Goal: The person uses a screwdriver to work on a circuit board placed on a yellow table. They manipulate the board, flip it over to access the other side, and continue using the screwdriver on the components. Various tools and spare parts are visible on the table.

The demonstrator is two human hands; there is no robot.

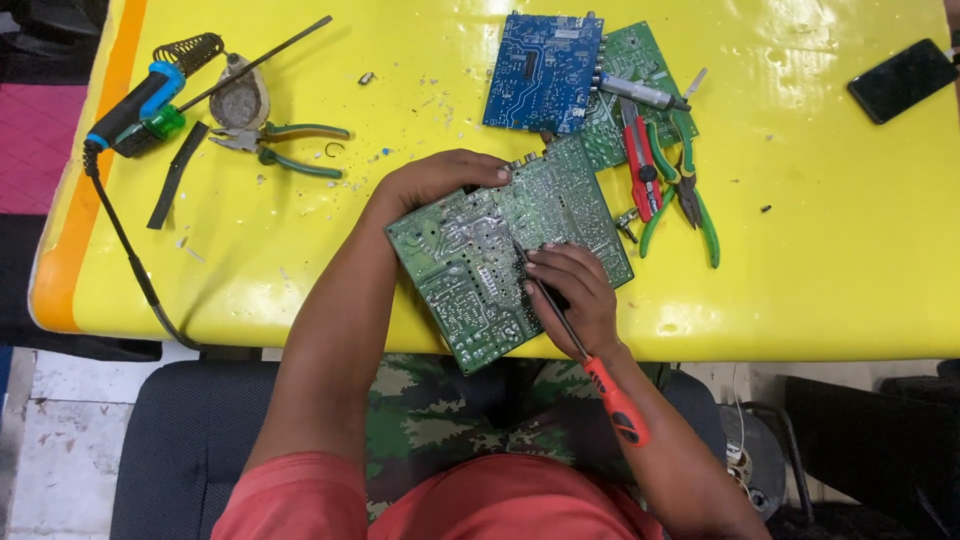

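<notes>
Gripping the far edge of the green rectangular circuit board tilted across the yellow counter edge with my left hand, my right hand pinches the orange-handled screwdriver, tip pointing away onto the board's middle.

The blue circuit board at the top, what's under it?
The flat blue circuit board overlaps a green circuit board, itself lying on the yellow table. The green board's covered part stays hidden.

Green circuit board, orange-handled screwdriver, blue board, yellow table, camouflage trousers, black phone.
</notes>
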